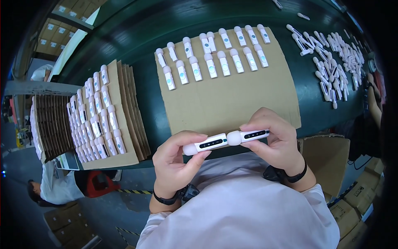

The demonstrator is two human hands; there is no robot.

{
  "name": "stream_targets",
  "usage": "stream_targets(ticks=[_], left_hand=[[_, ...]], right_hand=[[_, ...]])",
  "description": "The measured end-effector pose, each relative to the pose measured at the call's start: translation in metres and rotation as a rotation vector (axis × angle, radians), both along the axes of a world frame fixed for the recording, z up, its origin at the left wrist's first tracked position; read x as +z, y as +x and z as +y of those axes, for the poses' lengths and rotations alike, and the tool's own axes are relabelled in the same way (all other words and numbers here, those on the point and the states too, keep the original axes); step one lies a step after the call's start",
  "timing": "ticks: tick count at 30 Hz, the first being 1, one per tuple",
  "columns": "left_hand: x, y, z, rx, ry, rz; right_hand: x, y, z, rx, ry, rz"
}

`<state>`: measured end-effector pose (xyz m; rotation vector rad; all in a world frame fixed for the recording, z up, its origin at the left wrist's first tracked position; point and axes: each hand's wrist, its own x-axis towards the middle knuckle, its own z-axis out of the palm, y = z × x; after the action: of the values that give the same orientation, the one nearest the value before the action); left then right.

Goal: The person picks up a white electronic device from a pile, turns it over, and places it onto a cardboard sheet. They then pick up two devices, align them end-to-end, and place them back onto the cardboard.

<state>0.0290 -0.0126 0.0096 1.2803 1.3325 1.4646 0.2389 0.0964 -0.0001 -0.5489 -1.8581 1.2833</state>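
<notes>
My left hand grips a small white wand massager with a rounded pale-pink head and a black button strip facing up. A second wand massager of the same kind is pinched between the thumb and fingers of my right hand. The two lie end to end, the right one's round head at the tail of the left one. Both are held over the near edge of a brown cardboard sheet. Farther up that sheet, two rows of similar wands lie with round blue marks facing up.
At left, a stack of cardboard sheets carries more wands. Loose wands are heaped on the green table at right. A cardboard box stands by my right elbow. Another person is at lower left; someone's arm shows at far right.
</notes>
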Motion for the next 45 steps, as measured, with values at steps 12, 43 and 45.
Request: stream_targets(ticks=[12,43,45], left_hand=[[-0.003,-0.003,0.007,0.009,0.046,0.051],[-0.007,0.007,0.020,-0.017,0.267,0.346],[-0.007,0.008,0.019,-0.010,0.259,0.325]], right_hand=[[-0.003,-0.001,0.006,0.033,0.048,0.026],[-0.001,-0.025,-0.010,-0.017,0.277,0.036],[-0.001,-0.024,-0.011,-0.009,0.242,0.033]])
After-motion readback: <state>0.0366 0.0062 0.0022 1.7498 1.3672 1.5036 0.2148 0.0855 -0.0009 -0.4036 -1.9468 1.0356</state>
